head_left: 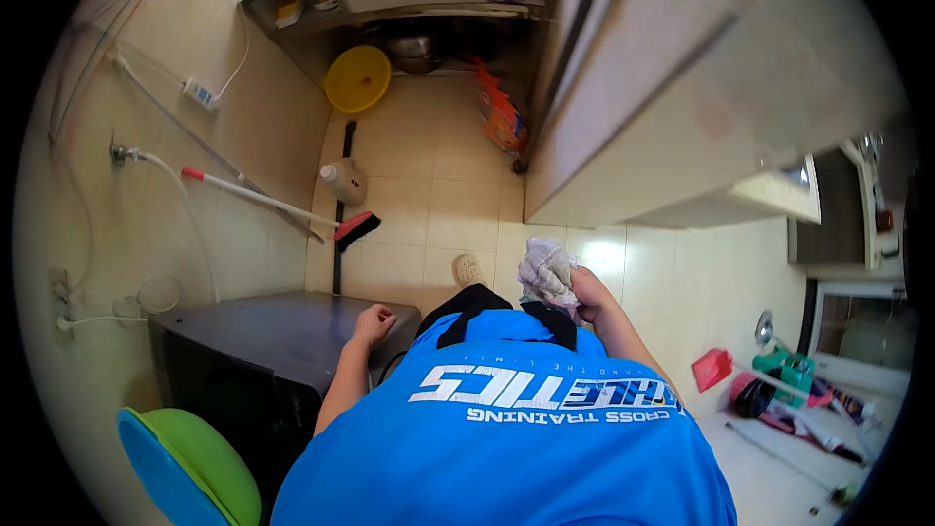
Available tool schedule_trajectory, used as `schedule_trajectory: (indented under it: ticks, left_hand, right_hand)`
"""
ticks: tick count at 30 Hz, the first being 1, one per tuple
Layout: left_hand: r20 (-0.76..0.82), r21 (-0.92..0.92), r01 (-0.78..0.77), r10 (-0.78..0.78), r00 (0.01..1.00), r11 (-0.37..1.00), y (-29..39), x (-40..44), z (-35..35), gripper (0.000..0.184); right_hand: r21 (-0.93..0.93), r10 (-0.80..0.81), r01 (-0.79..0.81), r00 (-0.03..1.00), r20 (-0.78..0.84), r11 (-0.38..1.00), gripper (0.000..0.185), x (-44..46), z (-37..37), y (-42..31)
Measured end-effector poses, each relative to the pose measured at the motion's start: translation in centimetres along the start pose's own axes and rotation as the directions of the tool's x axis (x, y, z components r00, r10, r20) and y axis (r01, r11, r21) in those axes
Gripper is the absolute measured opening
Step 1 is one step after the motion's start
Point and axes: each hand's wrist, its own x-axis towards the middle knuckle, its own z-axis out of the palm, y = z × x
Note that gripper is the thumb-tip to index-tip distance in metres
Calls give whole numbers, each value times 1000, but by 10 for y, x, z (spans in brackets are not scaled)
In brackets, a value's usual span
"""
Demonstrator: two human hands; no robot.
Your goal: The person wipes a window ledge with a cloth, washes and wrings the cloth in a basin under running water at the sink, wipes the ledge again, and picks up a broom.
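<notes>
My right hand [587, 292] is closed around a crumpled, whitish patterned cloth [547, 274], which bunches up in front of my body. Over by the dark grey top of a boxy appliance [282, 321], my left hand [373, 324] hangs with loosely bent fingers and nothing visible in it. Whether that hand touches the appliance I cannot tell. A beige clog [468, 270] shows on one foot below me.
A broom [268, 200] leans at the left wall beside a plastic jug [344, 181]. Ahead are a yellow basin [358, 79] and an orange bag [502, 117]. Green and blue basins [195, 463] stand lower left. A red dustpan [713, 368] and cleaning things lie right.
</notes>
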Motion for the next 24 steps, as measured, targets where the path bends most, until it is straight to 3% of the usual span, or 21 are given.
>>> schedule_trajectory:
  ticks: [2,5,7,9,12,14,16,17,19,21,24]
  left_hand:
    - [-147,33,63,-57,988,997,-1,-1,-5,23]
    - [-218,-145,83,-113,969,986,8,5,5,22]
    - [-108,-363,78,-125,986,929,8,13,12,22]
    - [-161,-374,-7,-57,985,928,20,5,6,22]
    - [-254,-474,-31,-103,962,880,14,-4,10,21]
    - [-248,-523,33,-189,950,852,10,-6,9,20]
    - [-309,-516,33,-221,925,856,-13,3,26,21]
    - [-242,-555,146,-327,914,819,7,-6,12,23]
    - [-311,-506,143,-334,890,851,10,10,3,23]
    - [-131,-729,245,-482,866,639,53,10,-39,21]
    - [-226,-664,309,-577,785,681,36,48,-31,20]
  right_hand:
    - [-59,2,3,996,84,998,31,27,22,-28]
    - [-12,30,-28,960,280,1000,33,72,63,-78]
    - [28,61,-73,952,300,997,36,109,90,-104]
    - [87,16,-42,959,283,995,40,148,113,-120]
    - [6,54,-61,928,368,998,42,183,144,-152]
    - [-26,170,-178,869,465,984,41,207,165,-178]
    - [-60,153,-142,872,465,988,43,235,189,-203]
    - [-93,154,-125,879,452,988,45,247,196,-212]
    - [-22,118,-122,871,477,992,46,279,217,-242]
    - [38,136,-193,803,580,981,47,299,248,-284]
    - [130,11,-131,745,667,983,45,318,297,-350]
